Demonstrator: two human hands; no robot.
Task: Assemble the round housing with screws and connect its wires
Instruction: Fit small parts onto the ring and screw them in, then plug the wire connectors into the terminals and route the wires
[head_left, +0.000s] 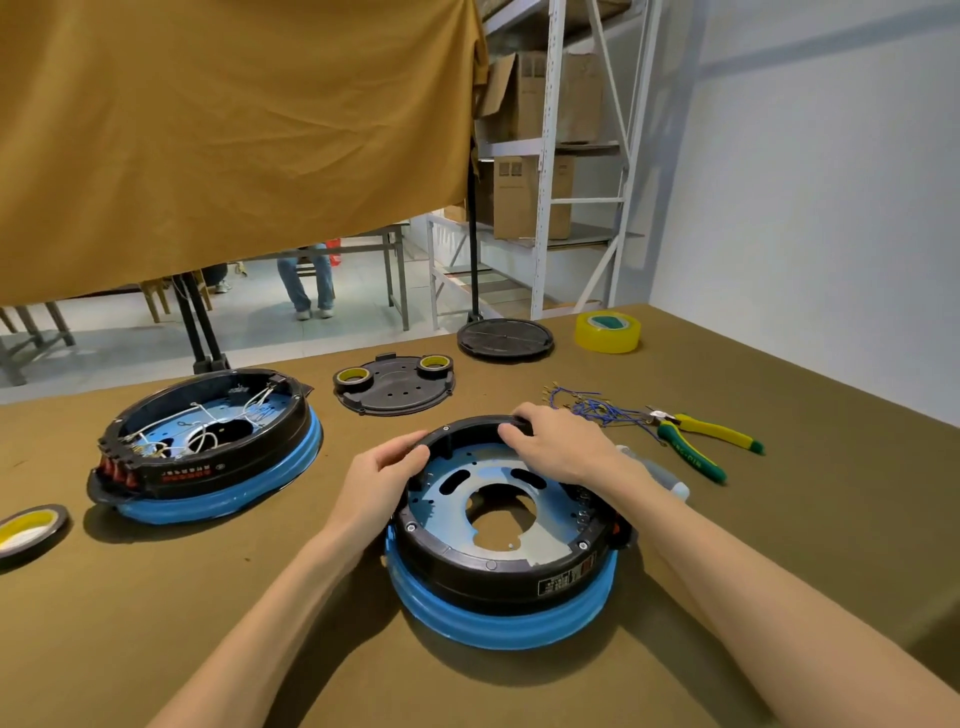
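Both hands gripped the far rim of the round housing, which sat on the worktop directly in front of the person: the left hand clasped the rim's far-left edge, the right hand its far-right edge. Screws appeared already seated around the black ring, so the fastening looked largely done. No wires showed inside it; the blue wires lay loose just beyond the right hand, beside the pliers. Well left of the left hand, a second housing already carried white wiring, so the connecting seemed still ahead
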